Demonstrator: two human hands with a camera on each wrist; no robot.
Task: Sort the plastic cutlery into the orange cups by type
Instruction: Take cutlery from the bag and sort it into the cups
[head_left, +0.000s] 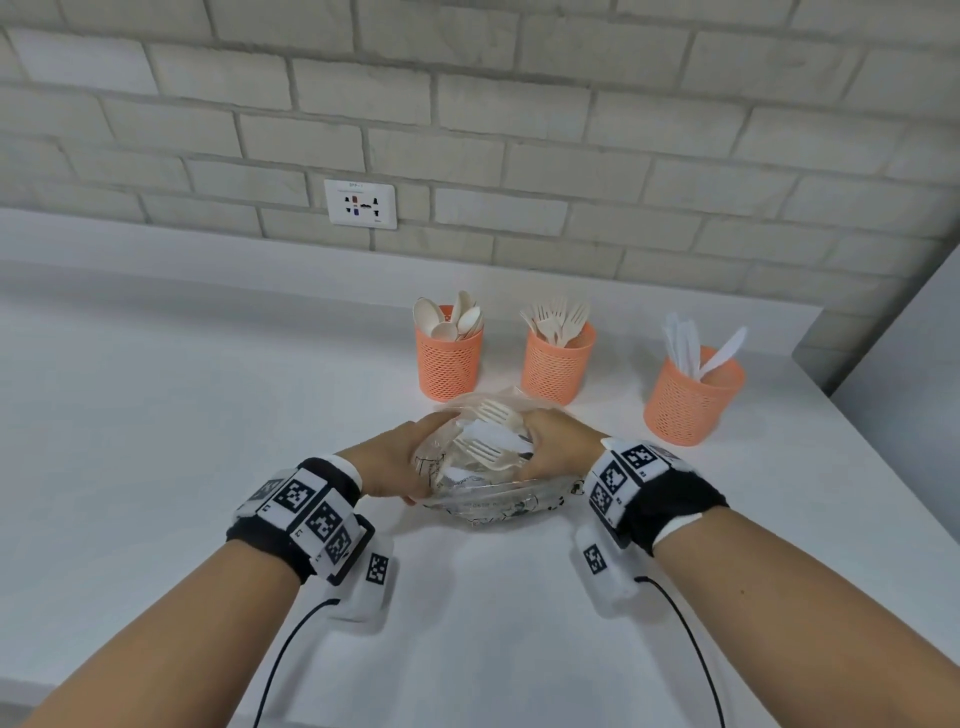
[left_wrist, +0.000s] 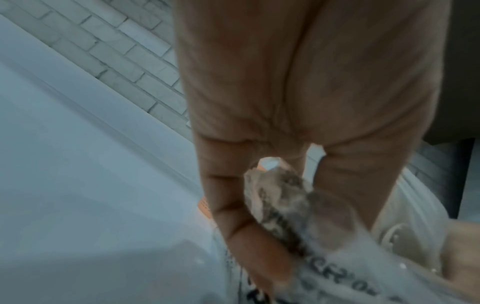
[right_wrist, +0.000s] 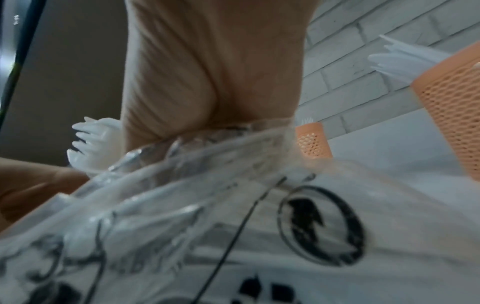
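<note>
From the head camera I see my left hand (head_left: 390, 457) and right hand (head_left: 558, 451) both gripping a clear printed plastic bag (head_left: 480, 501) that rests on the white tabletop (head_left: 182, 415), one hand on each side of its mouth. Forks (head_left: 480, 448) and other pale cutlery show through the opening between my hands. Behind the bag stand three orange mesh cups: the left cup (head_left: 450, 361) with spoons (head_left: 452, 317), the middle cup (head_left: 557, 366) with forks, and the right cup (head_left: 691, 397), set apart toward the tabletop's edge, with white knives (head_left: 698, 345). A wall socket (head_left: 360, 203) sits in the grey brick wall (head_left: 519, 130) beyond.

In the left wrist view, my left hand (left_wrist: 298, 102) has its fingers (left_wrist: 233, 216) curled around a crumpled fold of the plastic bag (left_wrist: 298, 205), clamped on it. The picture is blurred, and a sliver of orange cup shows past the fingers.

In the right wrist view, my right hand (right_wrist: 213, 72) presses down into the plastic bag (right_wrist: 259, 236) at its rim, and its fingers are hidden there, though the head view shows them closed on the bag. White fork tines (right_wrist: 91, 142) poke up beside the hand. The fork cup (right_wrist: 313, 142) and the knife cup (right_wrist: 451, 115) stand to the right.
</note>
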